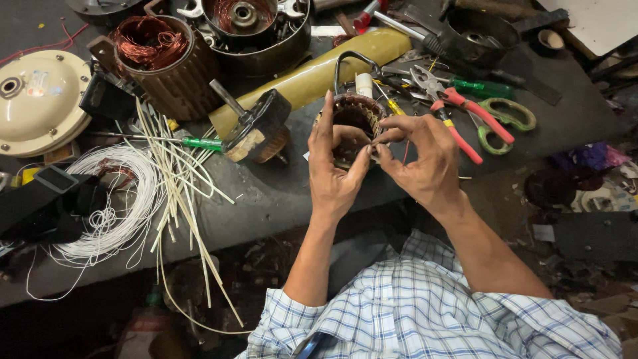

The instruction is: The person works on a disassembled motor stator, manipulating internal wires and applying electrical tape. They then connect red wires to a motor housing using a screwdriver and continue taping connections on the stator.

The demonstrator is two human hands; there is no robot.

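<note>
while the left hand point(335, 169) cups a small round motor stator point(355, 126) from its left side, its fingers point(325, 123) closed around the outer shell and the thumb pressing against the lower rim, the right hand point(425, 163) comes in from the right with its fingers point(397, 122) pinched together at the stator's upper right rim, on something too small to make out. the stator is held just above the far part of the dark counter point(279, 199), its open core facing up and copper windings showing inside. just behind it lie red-handled pliers point(458, 123), green-handled scissors point(502, 119) and a long yellowish tube point(319, 73). to the left of the hands a rotor with a shaft point(256, 129) rests on the counter, near a green-handled screwdriver point(193, 141), a bundle of pale sleeving strips point(169, 166) and a coil of white wire point(119, 199). further back stand larger stators with copper windings point(156, 53) and a cream round cover point(36, 100).
</note>
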